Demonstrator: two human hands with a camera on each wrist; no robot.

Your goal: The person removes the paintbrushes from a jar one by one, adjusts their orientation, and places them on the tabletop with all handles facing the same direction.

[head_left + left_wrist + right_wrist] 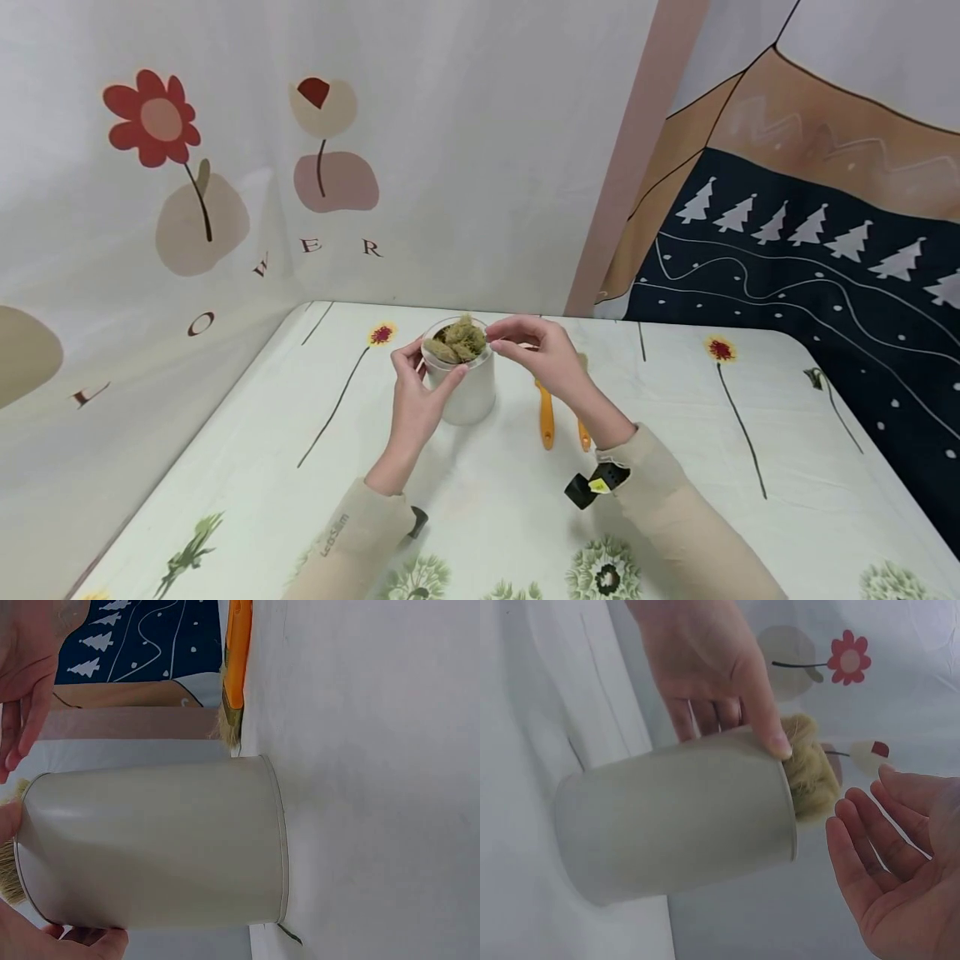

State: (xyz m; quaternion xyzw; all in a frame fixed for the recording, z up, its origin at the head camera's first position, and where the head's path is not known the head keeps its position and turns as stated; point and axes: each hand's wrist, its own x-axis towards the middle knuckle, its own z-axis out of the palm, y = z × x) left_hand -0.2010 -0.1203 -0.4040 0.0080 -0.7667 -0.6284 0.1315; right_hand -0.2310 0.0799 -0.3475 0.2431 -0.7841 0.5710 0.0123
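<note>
A pale grey cylindrical canister (469,398) stands upright on the table, with bushy, tan brush bristles (459,338) sticking out of its top. Whatever is below the bristles is hidden inside. My left hand (422,398) grips the canister near its rim, thumb on the near side and fingers round the left. To the right of the rim, my right hand (542,352) hovers beside the bristles. In the right wrist view its fingers (885,847) are loosely bent, with nothing in them, and apart from the bristles.
Two paintbrushes with orange handles (547,421) lie right of the canister, partly hidden by the right forearm. A flower-print cloth (675,433) covers the table. Printed curtains (480,150) hang behind it. Black wrist cameras (597,485) are strapped at the cuffs.
</note>
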